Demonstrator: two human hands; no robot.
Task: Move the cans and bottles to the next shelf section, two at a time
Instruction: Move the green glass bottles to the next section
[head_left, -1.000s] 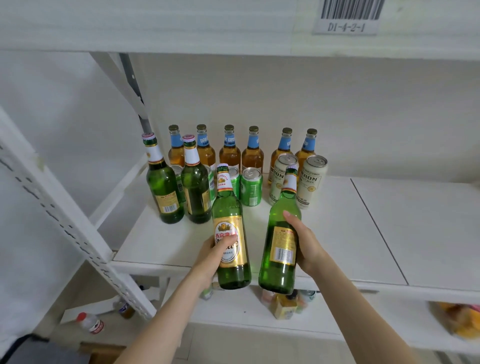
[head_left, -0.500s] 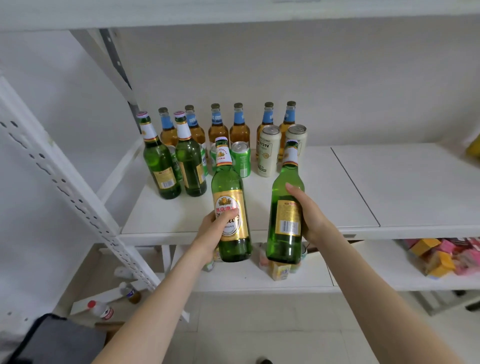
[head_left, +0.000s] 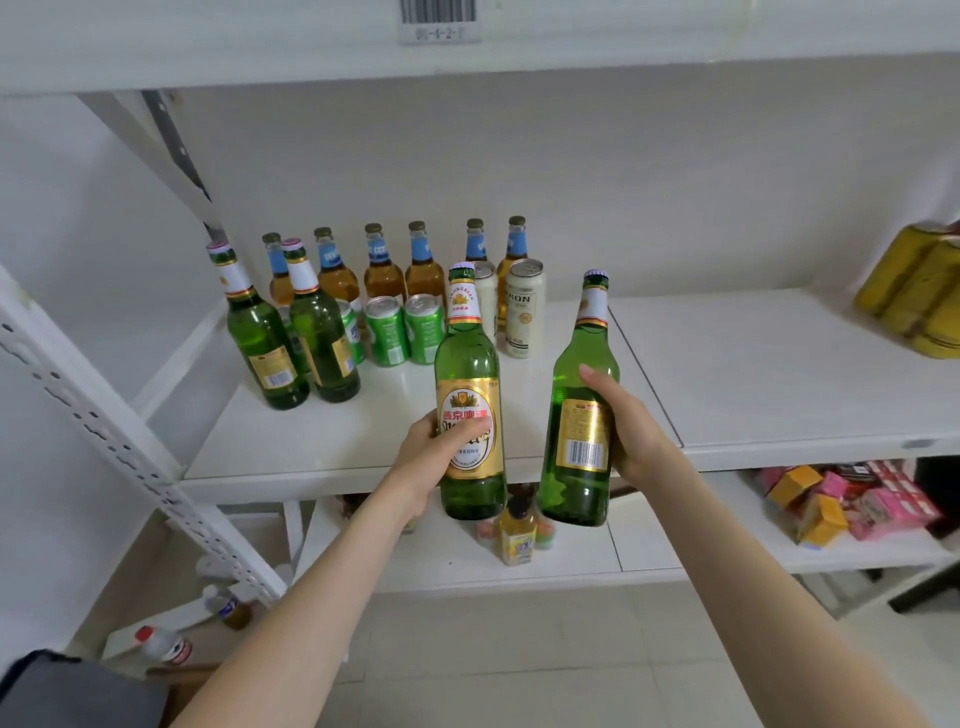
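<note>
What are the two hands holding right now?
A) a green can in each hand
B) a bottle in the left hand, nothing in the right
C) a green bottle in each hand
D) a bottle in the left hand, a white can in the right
C: the left hand grips a green bottle and the right hand grips a second green bottle, both in front of the shelf.

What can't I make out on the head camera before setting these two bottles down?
Head view:
- Shelf label: text blurred.
- Yellow pack: cut off by right edge.
- Left white can: hidden partly by gold-label bottle in left hand.
- Green cans: count unclear behind standing green bottles.
- Barcode-side bottle in right hand: front label turned away.
</note>
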